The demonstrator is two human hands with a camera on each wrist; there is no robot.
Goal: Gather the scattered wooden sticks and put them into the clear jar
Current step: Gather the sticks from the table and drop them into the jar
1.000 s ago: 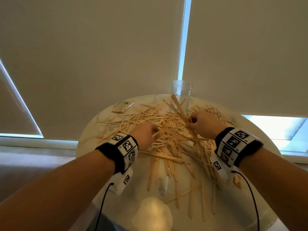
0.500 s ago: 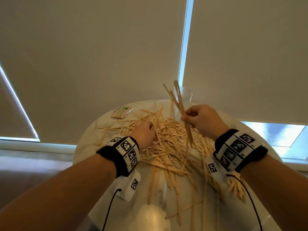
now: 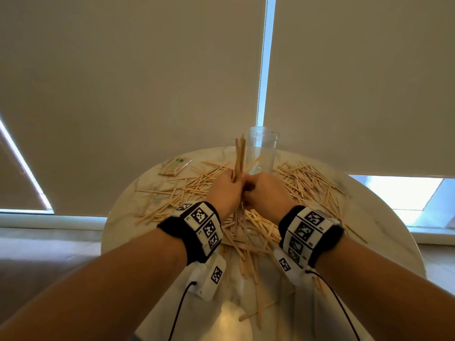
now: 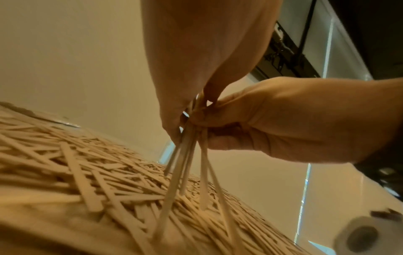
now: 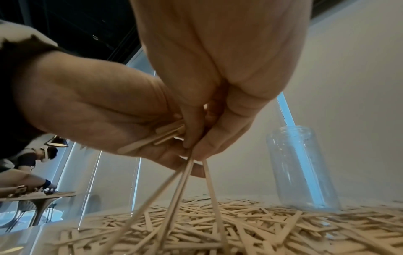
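While the round pale marble worktop [image 3: 369,242] carries scattered thin wooden sticks [image 3: 307,180], the left hand [image 3: 225,190] and right hand [image 3: 264,190] meet, both gripping an upright bundle of sticks [image 3: 239,156]; beyond stands the clear plastic jar [image 3: 262,151].

Dim warm room, daylight leaking round drawn blinds

Bright bluish daylight shows in the slit between the blinds [image 3: 264,70] and below the right one, blown out to white there; the rest is muted beige. A glare patch sits on the near edge of the worktop [image 3: 231,318]. Straight lines bow towards the edges of the head view. In the wrist views the near sticks [image 4: 65,172] are smeared and soft, and the palms loom blurred.
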